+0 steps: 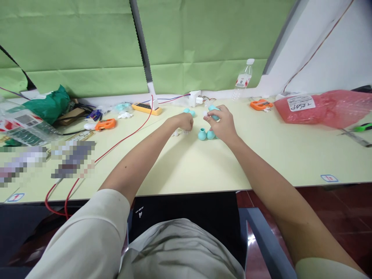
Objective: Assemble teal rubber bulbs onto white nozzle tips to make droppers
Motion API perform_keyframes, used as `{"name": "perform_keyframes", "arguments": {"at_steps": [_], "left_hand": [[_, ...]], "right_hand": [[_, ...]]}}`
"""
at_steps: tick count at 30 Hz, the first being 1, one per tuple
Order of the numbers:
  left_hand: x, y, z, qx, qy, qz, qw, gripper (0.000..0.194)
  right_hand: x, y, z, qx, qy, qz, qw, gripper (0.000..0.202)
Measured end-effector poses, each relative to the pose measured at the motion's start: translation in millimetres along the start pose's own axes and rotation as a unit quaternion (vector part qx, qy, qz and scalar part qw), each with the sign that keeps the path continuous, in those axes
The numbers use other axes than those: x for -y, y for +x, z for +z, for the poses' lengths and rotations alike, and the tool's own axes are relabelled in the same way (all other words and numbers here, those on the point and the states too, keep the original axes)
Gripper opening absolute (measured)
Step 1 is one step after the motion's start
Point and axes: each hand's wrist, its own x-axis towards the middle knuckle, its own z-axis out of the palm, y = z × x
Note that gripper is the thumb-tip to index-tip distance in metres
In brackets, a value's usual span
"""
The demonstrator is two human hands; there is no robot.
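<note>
My right hand (223, 124) is closed around a small turquoise bulb-shaped piece (214, 110), raised a little above the table, with a whitish bit at the fingertips. Curled shut, my left hand (185, 121) hovers just over some small white pieces (176, 133); whatever its fingers hold is hidden. Between the hands and slightly nearer me, a turquoise round-bodied, short-necked piece (202, 134) stands upright. A second one (210, 134) is beside it, under my right hand and partly covered. Behind my left hand lie more turquoise pieces (189, 112).
A yellow multimeter (147, 109), a white adapter (195, 99) and a plastic bottle (243, 80) line the back. An orange tool (260, 104) and a red plastic bag (316, 108) lie right. A red cable (124, 138), green bag (50, 104) and orange-handled item (105, 124) are left.
</note>
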Motion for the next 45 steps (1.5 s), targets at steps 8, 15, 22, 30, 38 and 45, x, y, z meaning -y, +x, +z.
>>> {"name": "perform_keyframes", "arguments": {"at_steps": [8,15,22,30,38,45], "left_hand": [[-9,-51,7.9,-0.313,-0.187,0.115,0.924,0.02],[-31,-118,38.9,-0.365,-0.311,0.209,0.852,0.021],[-22,-110,52.6,-0.453,-0.422,0.127,0.775,0.026],[-16,-101,60.6,-0.431,-0.448,0.09,0.779,0.024],[-19,-102,64.5,-0.431,-0.452,0.064,0.779,0.025],[-25,-103,67.3,-0.449,-0.407,0.03,0.795,0.024]], "right_hand": [[12,-5,1,0.031,0.022,-0.018,0.999,0.018],[30,-18,8,0.116,0.055,-0.075,0.989,0.018],[38,-25,11,0.167,0.158,-0.048,0.972,0.027],[38,-27,17,0.204,0.271,-0.026,0.94,0.025],[33,-28,18,0.207,0.213,-0.053,0.953,0.02],[35,-29,14,0.188,0.075,-0.16,0.966,0.012]]}}
